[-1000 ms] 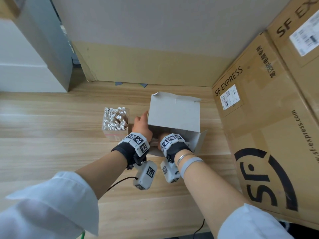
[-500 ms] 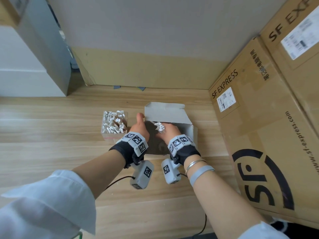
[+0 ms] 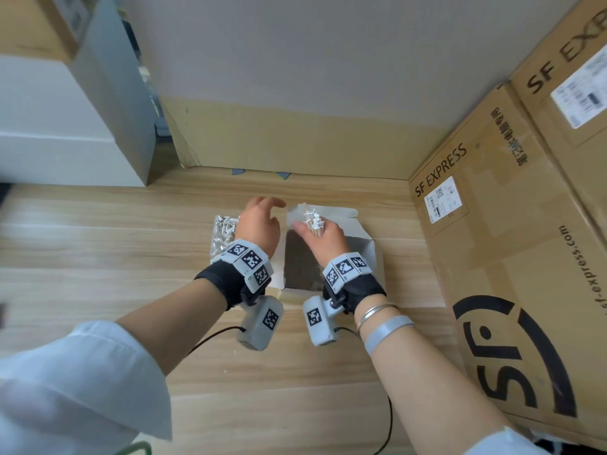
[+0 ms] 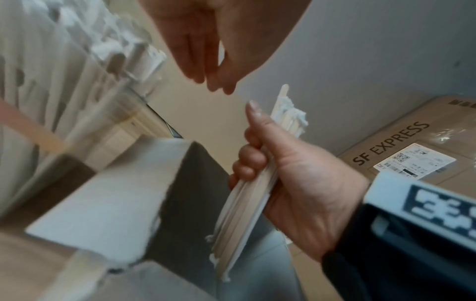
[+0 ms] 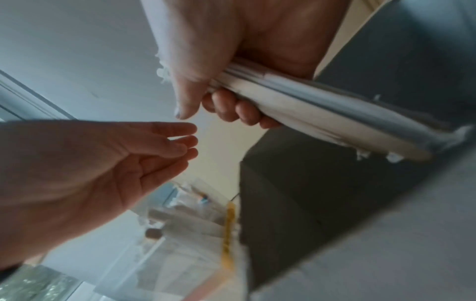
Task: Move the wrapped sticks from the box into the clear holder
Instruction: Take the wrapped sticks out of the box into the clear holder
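Nearest to us, two forearms in rolled white sleeves reach out over a pale wooden surface (image 3: 98,224), each wrist wearing a strap with black-and-white marker tiles. Just beyond the wrists sits the box (image 3: 331,251), a small grey carton with its lid flap tipped back so its dark inside is open to reach. Above the box, our right hand (image 3: 320,236) curls its fingers and thumb round a bundle of wrapped sticks (image 3: 314,220), lifted clear of the box with their crimped paper ends pointing up, probably so they can drop upright into place. Our left hand (image 3: 259,224) hovers just left of the box, fingers relaxed and holding nothing, seemingly ready to take or steady the bundle. Touching the box's left side stands the clear holder (image 3: 223,233), already crowded with wrapped sticks. Right of the box are large cardboard cartons (image 3: 512,244), and behind it a wall.
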A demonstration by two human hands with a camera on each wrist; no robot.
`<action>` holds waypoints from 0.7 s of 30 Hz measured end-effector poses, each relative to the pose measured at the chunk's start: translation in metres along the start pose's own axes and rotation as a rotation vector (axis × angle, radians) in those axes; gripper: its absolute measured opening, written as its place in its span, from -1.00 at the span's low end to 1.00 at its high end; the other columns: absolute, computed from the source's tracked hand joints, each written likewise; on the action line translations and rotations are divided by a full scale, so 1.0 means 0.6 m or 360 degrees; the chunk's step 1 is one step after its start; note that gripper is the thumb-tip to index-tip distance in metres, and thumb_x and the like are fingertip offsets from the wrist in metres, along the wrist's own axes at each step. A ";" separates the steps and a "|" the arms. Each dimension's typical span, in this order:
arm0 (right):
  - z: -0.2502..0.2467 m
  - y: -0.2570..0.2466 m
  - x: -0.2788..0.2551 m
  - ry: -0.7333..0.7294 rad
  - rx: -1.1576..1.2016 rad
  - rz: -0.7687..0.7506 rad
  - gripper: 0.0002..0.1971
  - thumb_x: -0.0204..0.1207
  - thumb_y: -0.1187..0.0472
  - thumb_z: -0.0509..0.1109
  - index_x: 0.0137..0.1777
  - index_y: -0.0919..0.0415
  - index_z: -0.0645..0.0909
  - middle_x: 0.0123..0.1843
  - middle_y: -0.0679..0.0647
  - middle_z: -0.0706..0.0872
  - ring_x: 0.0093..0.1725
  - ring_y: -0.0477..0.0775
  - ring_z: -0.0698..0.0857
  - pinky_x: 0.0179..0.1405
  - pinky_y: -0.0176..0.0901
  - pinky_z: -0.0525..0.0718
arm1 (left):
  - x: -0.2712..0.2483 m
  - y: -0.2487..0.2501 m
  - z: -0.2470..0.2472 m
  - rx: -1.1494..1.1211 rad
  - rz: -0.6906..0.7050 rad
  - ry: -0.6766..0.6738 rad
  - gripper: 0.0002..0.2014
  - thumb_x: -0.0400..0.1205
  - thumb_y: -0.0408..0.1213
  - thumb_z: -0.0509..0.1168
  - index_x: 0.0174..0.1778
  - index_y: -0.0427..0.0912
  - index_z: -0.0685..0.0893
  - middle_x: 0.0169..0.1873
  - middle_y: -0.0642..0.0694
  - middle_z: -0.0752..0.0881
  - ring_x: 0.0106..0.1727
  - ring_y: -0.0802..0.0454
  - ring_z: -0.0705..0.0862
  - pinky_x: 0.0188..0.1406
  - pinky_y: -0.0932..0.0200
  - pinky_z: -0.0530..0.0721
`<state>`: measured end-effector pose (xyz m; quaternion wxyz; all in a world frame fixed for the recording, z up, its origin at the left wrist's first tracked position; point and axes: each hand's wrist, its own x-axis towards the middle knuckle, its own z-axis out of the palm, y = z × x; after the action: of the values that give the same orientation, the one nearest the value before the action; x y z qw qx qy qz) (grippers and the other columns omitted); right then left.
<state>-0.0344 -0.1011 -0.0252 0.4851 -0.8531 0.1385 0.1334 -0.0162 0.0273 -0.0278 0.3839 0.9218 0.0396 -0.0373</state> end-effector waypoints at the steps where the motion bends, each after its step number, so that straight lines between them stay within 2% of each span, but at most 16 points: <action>1: 0.004 -0.011 0.001 0.0012 0.0016 -0.0024 -0.75 0.51 -0.03 0.39 -0.07 0.17 0.66 -0.17 0.09 0.70 -0.14 0.08 0.62 -0.14 -0.22 0.52 | 0.001 -0.006 -0.008 0.0000 0.0026 0.0089 -0.66 0.60 -0.51 0.19 0.26 -0.18 0.63 0.34 -0.14 0.58 0.19 -0.13 0.66 0.00 0.26 0.50; 2: 0.008 -0.022 0.002 0.0020 0.0028 -0.0048 -0.77 0.52 -0.04 0.38 -0.15 0.14 0.63 -0.26 0.05 0.66 -0.20 0.07 0.60 -0.21 -0.23 0.50 | 0.002 -0.012 -0.016 0.0037 0.0023 0.0139 -0.68 0.60 -0.46 0.22 0.25 -0.15 0.63 0.35 -0.12 0.57 0.20 -0.13 0.66 0.07 0.20 0.52; 3: 0.011 -0.033 0.003 0.0025 0.0037 -0.0072 -0.75 0.52 -0.05 0.37 -0.26 0.10 0.57 -0.35 0.00 0.60 -0.27 0.05 0.57 -0.31 -0.23 0.47 | 0.002 -0.020 -0.022 0.0120 -0.0016 0.0146 -0.68 0.59 -0.38 0.26 0.27 -0.10 0.62 0.39 -0.10 0.53 0.27 -0.12 0.62 0.22 0.11 0.50; 5: 0.019 -0.057 0.004 0.0033 0.0056 -0.0139 -0.65 0.53 -0.05 0.36 -0.43 0.01 0.42 -0.47 -0.07 0.49 -0.42 -0.04 0.49 -0.44 -0.28 0.41 | 0.003 -0.038 -0.032 0.0312 -0.0184 0.0068 -0.62 0.58 -0.21 0.30 0.34 0.04 0.56 0.50 -0.08 0.40 0.53 -0.09 0.39 0.52 -0.14 0.24; 6: 0.023 -0.069 0.005 0.0041 0.0072 -0.0190 -0.62 0.54 -0.04 0.37 -0.47 -0.01 0.37 -0.50 -0.09 0.46 -0.46 -0.10 0.46 -0.46 -0.31 0.40 | 0.005 -0.048 -0.038 0.0351 -0.0274 0.0000 -0.60 0.59 -0.15 0.29 0.38 0.09 0.53 0.54 -0.07 0.35 0.60 -0.09 0.28 0.55 -0.20 0.17; 7: 0.027 -0.082 0.005 0.0053 0.0086 -0.0250 -0.60 0.54 -0.02 0.37 -0.48 -0.03 0.34 -0.51 -0.10 0.45 -0.49 -0.13 0.44 -0.47 -0.33 0.39 | 0.007 -0.057 -0.042 0.0339 -0.0333 -0.0069 -0.60 0.60 -0.12 0.27 0.39 0.11 0.52 0.56 -0.08 0.33 0.59 -0.10 0.29 0.53 -0.18 0.23; 8: 0.032 -0.094 0.005 0.0067 0.0098 -0.0310 -0.59 0.54 0.00 0.37 -0.50 -0.03 0.32 -0.53 -0.11 0.44 -0.50 -0.14 0.43 -0.47 -0.34 0.39 | 0.010 -0.066 -0.046 0.0278 -0.0356 -0.0125 -0.62 0.63 -0.14 0.24 0.39 0.07 0.53 0.54 -0.12 0.35 0.50 -0.12 0.43 0.44 -0.10 0.38; 9: 0.038 -0.106 0.004 0.0077 0.0110 -0.0367 -0.57 0.54 0.01 0.37 -0.51 -0.01 0.31 -0.53 -0.10 0.43 -0.50 -0.13 0.42 -0.46 -0.34 0.40 | 0.012 -0.075 -0.050 0.0194 -0.0351 -0.0155 -0.65 0.65 -0.19 0.21 0.38 -0.01 0.56 0.50 -0.16 0.42 0.36 -0.14 0.58 0.29 0.01 0.53; 10: 0.044 -0.116 0.004 0.0082 0.0132 -0.0414 -0.56 0.54 0.01 0.36 -0.51 0.03 0.30 -0.53 -0.08 0.42 -0.50 -0.10 0.42 -0.43 -0.32 0.42 | 0.014 -0.081 -0.053 0.0129 -0.0334 -0.0154 -0.68 0.67 -0.26 0.19 0.34 -0.08 0.59 0.43 -0.20 0.51 0.24 -0.16 0.66 0.12 0.10 0.60; 12: 0.056 -0.133 0.001 0.0056 0.0213 -0.0478 -0.56 0.55 0.00 0.35 -0.50 0.09 0.32 -0.51 -0.02 0.44 -0.46 -0.02 0.43 -0.33 -0.24 0.47 | 0.017 -0.090 -0.060 0.0070 -0.0327 -0.0099 -0.70 0.67 -0.37 0.16 0.28 -0.17 0.64 0.30 -0.20 0.65 0.16 -0.17 0.70 -0.04 0.18 0.58; 16: 0.085 -0.149 -0.004 -0.0029 0.0383 -0.0548 -0.60 0.57 0.02 0.32 -0.44 0.19 0.38 -0.48 0.12 0.45 -0.41 0.03 0.46 -0.26 -0.11 0.51 | 0.020 -0.100 -0.067 -0.0021 -0.0359 -0.0087 -0.74 0.65 -0.38 0.19 0.21 -0.17 0.66 0.18 -0.17 0.74 0.10 -0.16 0.73 -0.12 0.22 0.58; 19: 0.107 -0.143 -0.001 -0.0059 0.0399 -0.0494 -0.60 0.59 0.06 0.32 -0.47 0.12 0.37 -0.50 0.02 0.48 -0.43 0.03 0.48 -0.24 -0.14 0.53 | 0.021 -0.105 -0.069 -0.0030 -0.0343 -0.0067 -0.79 0.62 -0.36 0.25 0.12 -0.21 0.69 0.10 -0.21 0.77 0.05 -0.17 0.73 -0.13 0.20 0.57; 21: 0.117 -0.132 0.004 -0.0080 0.0368 -0.0403 -0.63 0.58 0.07 0.34 -0.46 0.06 0.40 -0.48 -0.04 0.51 -0.44 -0.04 0.51 -0.27 -0.22 0.53 | 0.020 -0.107 -0.070 -0.0040 -0.0340 -0.0057 -0.81 0.61 -0.34 0.27 0.10 -0.23 0.71 0.08 -0.21 0.78 0.05 -0.17 0.73 -0.14 0.21 0.54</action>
<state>-0.0095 -0.0015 0.0020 0.5963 -0.7986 0.0322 0.0758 -0.0089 0.1028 -0.0445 0.3900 0.9066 0.1312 -0.0939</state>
